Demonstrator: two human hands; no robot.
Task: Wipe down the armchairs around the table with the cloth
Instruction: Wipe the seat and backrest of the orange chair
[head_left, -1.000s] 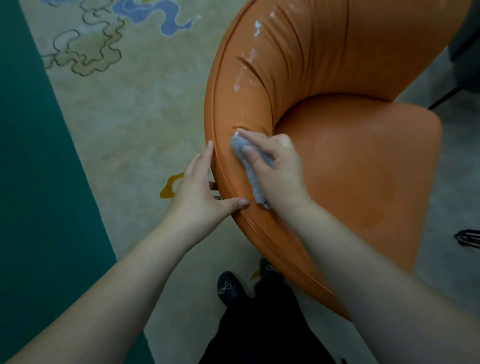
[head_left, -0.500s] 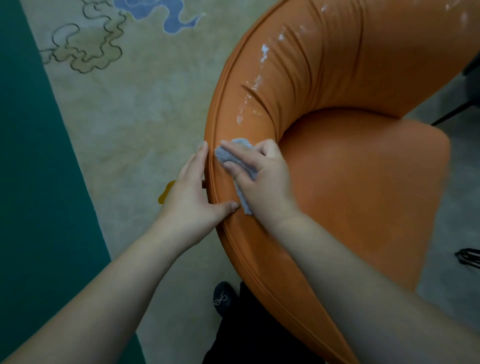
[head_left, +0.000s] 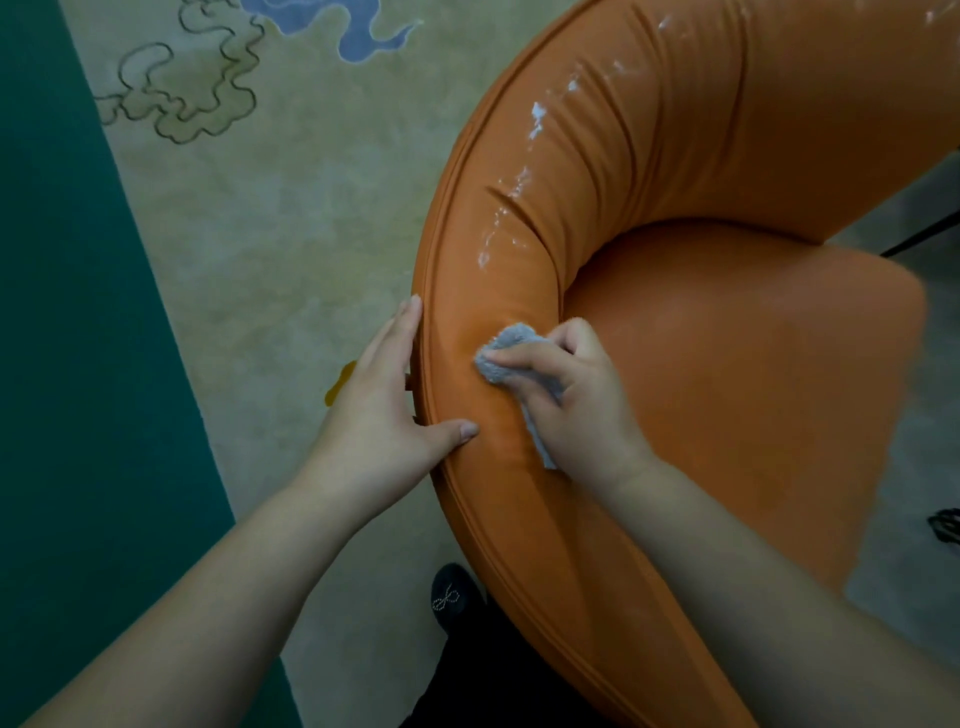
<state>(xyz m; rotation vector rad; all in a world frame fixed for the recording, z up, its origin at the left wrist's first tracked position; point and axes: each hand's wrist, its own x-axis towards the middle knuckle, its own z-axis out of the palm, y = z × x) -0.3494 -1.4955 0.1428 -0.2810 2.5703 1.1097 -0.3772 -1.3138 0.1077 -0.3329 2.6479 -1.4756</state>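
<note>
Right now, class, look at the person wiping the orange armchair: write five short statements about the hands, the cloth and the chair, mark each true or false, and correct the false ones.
1. The right hand presses a grey cloth on the armchair. True.
2. The left hand holds a spray bottle. False: it grips the chair's outer rim, thumb on top.
3. White streaks lie on the padded back beyond the cloth. True.
4. The chair stands on bare wooden boards. False: it stands on a patterned carpet.
5. The cloth is on the seat cushion. False: it is on the curved arm roll beside the seat.
</note>
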